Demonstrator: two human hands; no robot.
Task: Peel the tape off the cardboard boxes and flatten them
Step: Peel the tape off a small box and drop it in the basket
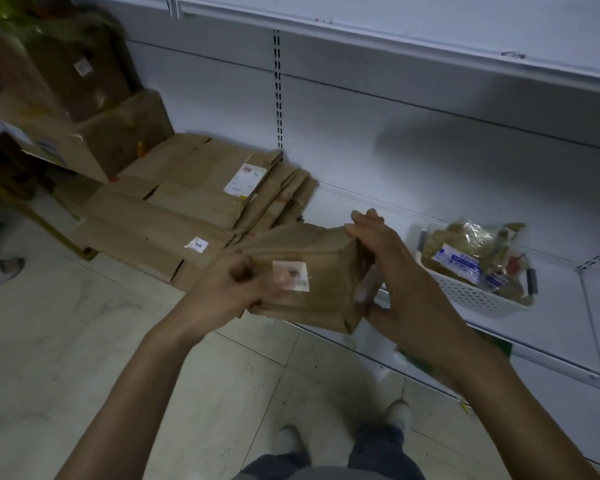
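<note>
I hold a small brown cardboard box (321, 275) in front of me, above the edge of the low white shelf (378, 188). A pale label sits on its near face. My left hand (229, 282) grips the box's left end, fingers curled under it. My right hand (392, 268) clasps the right end, with fingers over the top and the thumb underneath. Clear tape shows faintly on the box's right end by my right palm. A stack of flattened cardboard boxes (187, 202) lies on the shelf to the left.
A white perforated basket (471, 292) full of crumpled tape and plastic stands on the shelf to the right. Unflattened brown boxes (94, 126) are stacked at the far left. Pale floor tiles (84, 341) lie below, with my feet near the bottom edge.
</note>
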